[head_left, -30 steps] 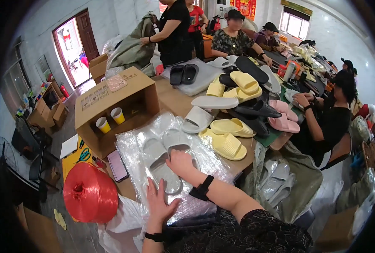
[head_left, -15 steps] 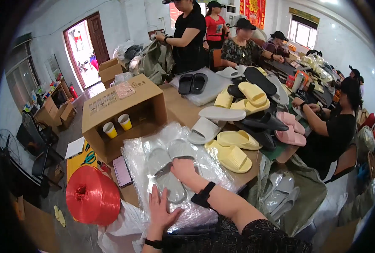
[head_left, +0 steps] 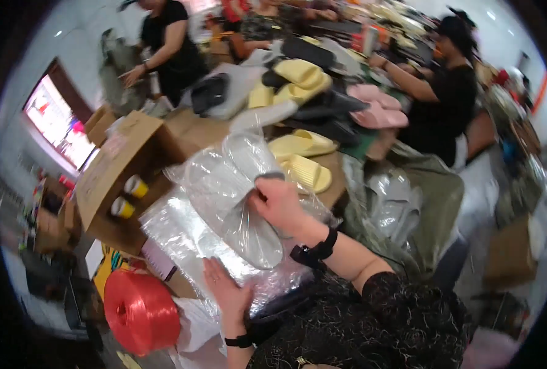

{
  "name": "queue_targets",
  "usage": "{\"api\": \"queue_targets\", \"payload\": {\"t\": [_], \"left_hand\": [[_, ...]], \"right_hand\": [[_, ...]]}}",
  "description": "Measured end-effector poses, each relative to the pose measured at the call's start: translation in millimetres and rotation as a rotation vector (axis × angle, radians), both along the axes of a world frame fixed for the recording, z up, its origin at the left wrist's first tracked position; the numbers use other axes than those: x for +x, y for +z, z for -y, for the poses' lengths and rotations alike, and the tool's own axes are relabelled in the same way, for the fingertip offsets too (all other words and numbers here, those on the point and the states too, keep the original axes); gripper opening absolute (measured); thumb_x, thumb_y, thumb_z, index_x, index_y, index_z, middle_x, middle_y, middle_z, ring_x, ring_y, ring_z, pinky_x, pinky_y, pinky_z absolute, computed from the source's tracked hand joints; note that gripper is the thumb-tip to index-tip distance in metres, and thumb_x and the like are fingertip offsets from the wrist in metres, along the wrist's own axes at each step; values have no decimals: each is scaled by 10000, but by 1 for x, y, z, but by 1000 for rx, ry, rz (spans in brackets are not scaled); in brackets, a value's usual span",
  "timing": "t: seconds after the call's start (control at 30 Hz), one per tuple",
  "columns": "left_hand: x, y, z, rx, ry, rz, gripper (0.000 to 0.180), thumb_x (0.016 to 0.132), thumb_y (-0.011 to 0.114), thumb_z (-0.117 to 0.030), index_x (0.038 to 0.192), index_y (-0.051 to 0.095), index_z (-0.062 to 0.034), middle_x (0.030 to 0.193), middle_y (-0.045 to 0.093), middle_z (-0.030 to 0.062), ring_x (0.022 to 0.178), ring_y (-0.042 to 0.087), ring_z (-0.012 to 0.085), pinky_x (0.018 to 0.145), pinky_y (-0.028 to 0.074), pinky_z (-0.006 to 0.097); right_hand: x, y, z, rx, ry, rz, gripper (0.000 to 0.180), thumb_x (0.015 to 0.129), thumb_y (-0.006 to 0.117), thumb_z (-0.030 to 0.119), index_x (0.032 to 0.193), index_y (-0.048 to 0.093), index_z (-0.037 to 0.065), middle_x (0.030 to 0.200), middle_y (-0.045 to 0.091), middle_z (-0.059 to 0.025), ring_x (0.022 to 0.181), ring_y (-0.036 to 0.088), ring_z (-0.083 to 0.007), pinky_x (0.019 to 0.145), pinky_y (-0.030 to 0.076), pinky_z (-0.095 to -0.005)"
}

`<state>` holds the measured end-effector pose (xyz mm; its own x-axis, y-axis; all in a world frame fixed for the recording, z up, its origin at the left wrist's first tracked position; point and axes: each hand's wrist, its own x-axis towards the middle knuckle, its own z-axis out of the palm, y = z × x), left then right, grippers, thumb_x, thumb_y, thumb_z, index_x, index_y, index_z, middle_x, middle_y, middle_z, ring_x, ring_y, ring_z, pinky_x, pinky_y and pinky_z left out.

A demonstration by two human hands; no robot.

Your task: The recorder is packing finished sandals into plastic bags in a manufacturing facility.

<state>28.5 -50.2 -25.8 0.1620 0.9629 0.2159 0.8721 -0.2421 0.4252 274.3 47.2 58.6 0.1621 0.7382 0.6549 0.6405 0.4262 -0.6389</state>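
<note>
Clear plastic wraps the grey slippers [head_left: 236, 190] that our right hand [head_left: 279, 203] pinches shut at the bag's upper edge, lifting the pair tilted above the table. Our left hand [head_left: 227, 295] lies open, palm down and fingers spread, on the stack of clear plastic bags [head_left: 181, 240] spread flat beneath the raised pair. The right forearm comes in from the lower right, a black wristband [head_left: 315, 251] at the wrist; the left wrist wears a dark band too. Just left of the bags we see an open cardboard box [head_left: 116, 178] on its side, with two yellow tape rolls [head_left: 129, 197] inside. A red spool of twine [head_left: 139, 310] sits near our left hand. Beyond the bagged pair, yellow slippers [head_left: 304, 161] lie on the table.
</note>
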Motion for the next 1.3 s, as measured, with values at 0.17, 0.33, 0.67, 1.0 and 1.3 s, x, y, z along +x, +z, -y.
{"api": "queue_targets", "payload": {"t": [0.17, 0.33, 0.67, 1.0, 1.3], "left_hand": [[-6, -1, 4, -4, 53, -125, 1111, 778, 685, -650, 1535, 250, 37, 1598, 178, 301, 1492, 169, 420, 1224, 108, 495], [-8, -10, 5, 8, 8, -101, 1066, 778, 692, -612, 1555, 254, -27, 1624, 152, 255, 1499, 165, 407, 1224, 107, 498], [-3, -12, -2, -7, -9, -100, 1115, 698, 763, -499, 1547, 241, 2, 1616, 142, 281, 1495, 155, 433, 1216, 105, 532], [6, 4, -2, -44, -9, -39, 1036, 791, 673, -620, 1498, 317, 49, 1602, 175, 298, 1488, 177, 434, 1198, 107, 544], [3, 13, 17, -11, 43, -126, 1093, 745, 692, -691, 1482, 353, 40, 1594, 210, 296, 1493, 195, 416, 1191, 123, 564]], "right_hand": [[139, -3, 37, 117, -538, -239, 86, 823, 632, 115, 834, 645, 31, 721, 613, -192, 649, 604, -368, 583, 466, -405], [289, -117, 118, -294, -1221, -144, 261, 896, 591, 293, 858, 657, 43, 835, 675, -193, 814, 641, -432, 695, 492, -514], [369, -256, 93, -1209, -1046, 206, 246, 937, 538, 175, 1107, 674, 58, 1093, 718, -175, 1022, 694, -349, 855, 548, -473], [461, -325, 64, -1207, -899, 559, 344, 940, 545, 236, 1226, 618, 58, 1198, 667, -161, 1090, 658, -331, 871, 538, -442], [412, -414, -6, -1198, -722, 602, 496, 929, 544, 218, 1387, 508, 33, 1381, 550, -173, 1277, 521, -308, 1032, 431, -391]]}}
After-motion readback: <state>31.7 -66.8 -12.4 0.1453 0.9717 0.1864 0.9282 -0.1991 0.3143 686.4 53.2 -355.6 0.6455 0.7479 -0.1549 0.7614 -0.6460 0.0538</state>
